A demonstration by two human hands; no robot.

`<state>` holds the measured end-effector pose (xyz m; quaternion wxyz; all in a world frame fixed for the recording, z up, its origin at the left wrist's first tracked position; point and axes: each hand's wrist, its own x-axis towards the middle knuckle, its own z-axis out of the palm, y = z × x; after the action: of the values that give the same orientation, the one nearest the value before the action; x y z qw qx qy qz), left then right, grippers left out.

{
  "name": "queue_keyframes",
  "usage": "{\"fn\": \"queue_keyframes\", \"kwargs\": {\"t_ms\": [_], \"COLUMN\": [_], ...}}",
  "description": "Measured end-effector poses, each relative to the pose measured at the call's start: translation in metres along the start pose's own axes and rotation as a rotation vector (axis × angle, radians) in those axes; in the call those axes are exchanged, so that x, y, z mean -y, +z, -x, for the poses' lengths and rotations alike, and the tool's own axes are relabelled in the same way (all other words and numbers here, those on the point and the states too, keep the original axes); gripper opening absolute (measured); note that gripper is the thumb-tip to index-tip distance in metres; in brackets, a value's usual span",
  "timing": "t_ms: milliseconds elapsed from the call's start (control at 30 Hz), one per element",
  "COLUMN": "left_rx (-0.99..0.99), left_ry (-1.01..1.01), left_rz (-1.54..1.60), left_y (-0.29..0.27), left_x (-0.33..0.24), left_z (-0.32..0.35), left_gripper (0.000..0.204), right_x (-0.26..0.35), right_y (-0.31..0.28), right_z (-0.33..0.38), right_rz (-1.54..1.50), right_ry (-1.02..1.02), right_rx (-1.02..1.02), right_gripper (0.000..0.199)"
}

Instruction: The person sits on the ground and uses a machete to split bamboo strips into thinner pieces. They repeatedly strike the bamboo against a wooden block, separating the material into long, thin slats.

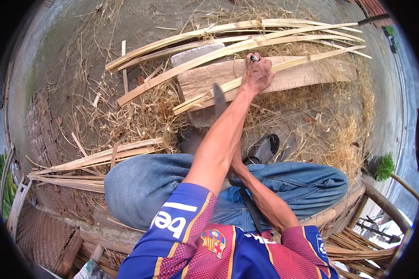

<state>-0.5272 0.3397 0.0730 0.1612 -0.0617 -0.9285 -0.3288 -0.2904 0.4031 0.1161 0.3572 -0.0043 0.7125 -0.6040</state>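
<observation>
A left hand (258, 74) is clenching a dark-tipped object (254, 57) over the strip (295, 62) slanting across the board (316, 76); the right hand is hiding from view, its grip unknowable. The strip is looking light, springy, perhaps sharp-edged, favouring a mid-length hold.

The short-sleeved blue-and-maroon jersey (253, 262), spread at six o'clock, has yellow trim, a dotted fade and a coloured crest (213, 244). White lettering marks the left sleeve (187, 201), toward seven; a small badge (321, 245) sits on the other, toward five. Faded blue jeans (142, 186) reach from eight to four.
</observation>
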Motion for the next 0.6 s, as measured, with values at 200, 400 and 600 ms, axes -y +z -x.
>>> {"fn": "queue_keyframes", "kwargs": {"t_ms": [200,400,600], "left_rx": [0.026,0.083,0.219], "left_ry": [-0.025,-0.010,-0.220], "left_rz": [0.031,0.019,0.088], "left_y": [-0.003,-0.005,-0.041], "left_x": [0.001,-0.011,-0.031], "left_z": [-0.001,0.000,-0.021], "left_gripper": [0.031,0.033,0.067], "right_x": [0.024,-0.056,-0.003], "right_y": [0.018,0.013,-0.007], "right_z": [0.006,0.002,-0.005], "right_rz": [0.007,0.480,0.064], "right_ry": [-0.053,-0.451,-0.017], "right_rx": [-0.094,0.245,-0.046], "right_gripper": [0.059,0.064,0.039]}}
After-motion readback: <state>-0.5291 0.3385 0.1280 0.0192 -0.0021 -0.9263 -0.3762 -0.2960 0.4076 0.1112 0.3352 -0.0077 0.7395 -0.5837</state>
